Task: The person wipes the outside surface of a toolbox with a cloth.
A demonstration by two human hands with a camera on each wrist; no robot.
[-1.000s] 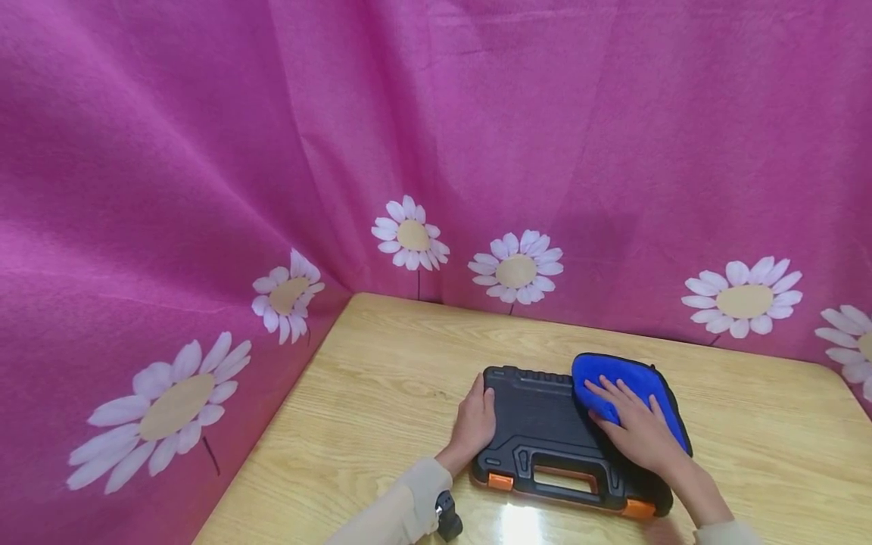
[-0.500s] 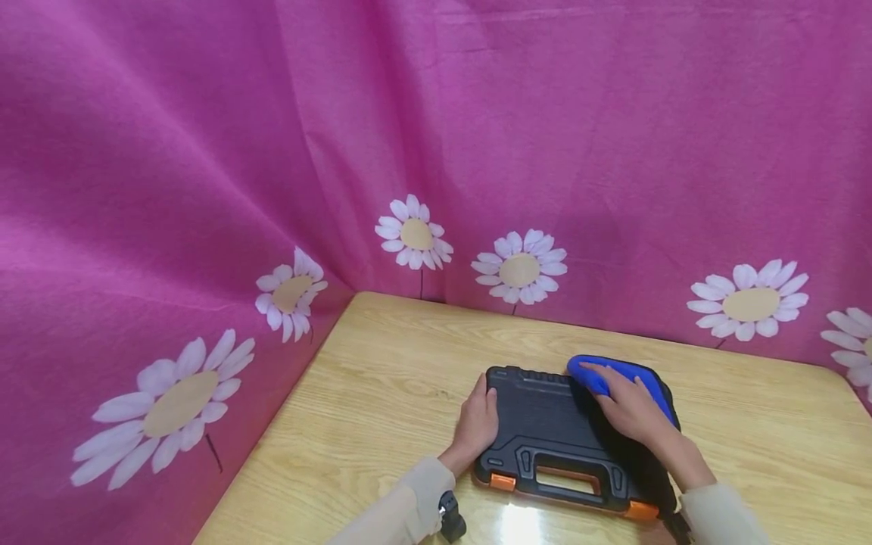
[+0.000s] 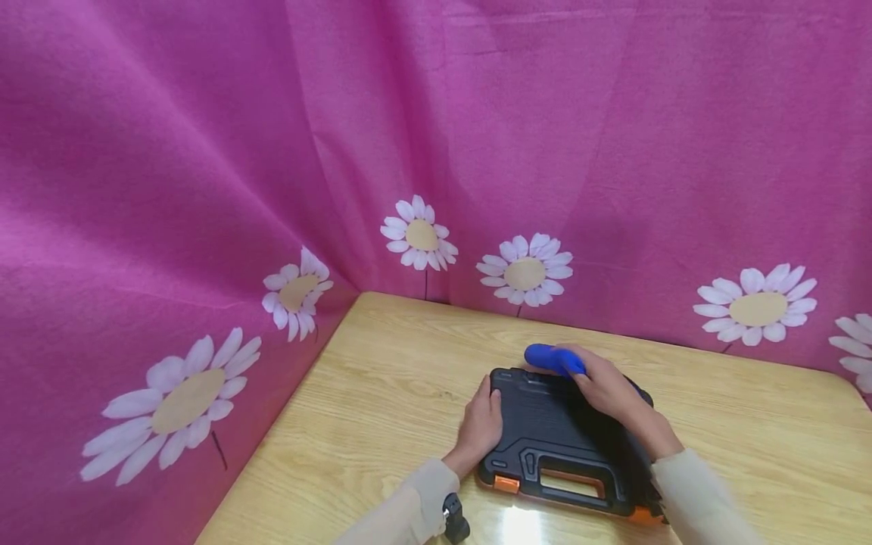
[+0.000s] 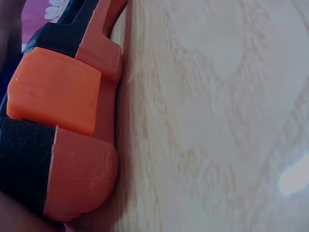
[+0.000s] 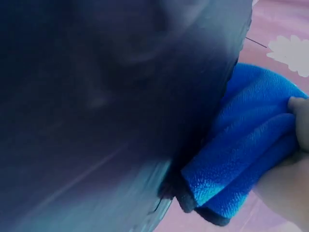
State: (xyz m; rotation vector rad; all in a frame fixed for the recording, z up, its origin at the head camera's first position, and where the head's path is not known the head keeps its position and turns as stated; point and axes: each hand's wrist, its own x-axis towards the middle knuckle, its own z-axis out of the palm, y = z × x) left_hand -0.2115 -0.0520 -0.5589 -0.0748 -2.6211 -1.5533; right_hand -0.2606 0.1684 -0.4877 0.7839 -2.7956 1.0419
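Note:
A black plastic carrying case (image 3: 545, 415) with orange latches lies flat on the wooden table, its handle toward me. My left hand (image 3: 479, 425) grips its left edge, the thumb along the top rim. In the left wrist view an orange latch (image 4: 54, 92) closes the black upper shell onto the reddish-orange lower one. My right hand (image 3: 605, 384) holds a blue fleecy cloth (image 3: 555, 359) with a black border, bunched at the case's far edge. The right wrist view shows the cloth's folds (image 5: 256, 113) under my fingers. My right forearm hides the case's right side.
The light wooden table (image 3: 388, 363) extends around the case. A magenta curtain (image 3: 545, 136) with printed daisies hangs behind the table and along its left side. A black strapped device (image 3: 455, 519) sits at my left wrist.
My right hand has slid left along the case's far side, bunching the cloth that lay spread over the right part. My left hand keeps its hold on the case.

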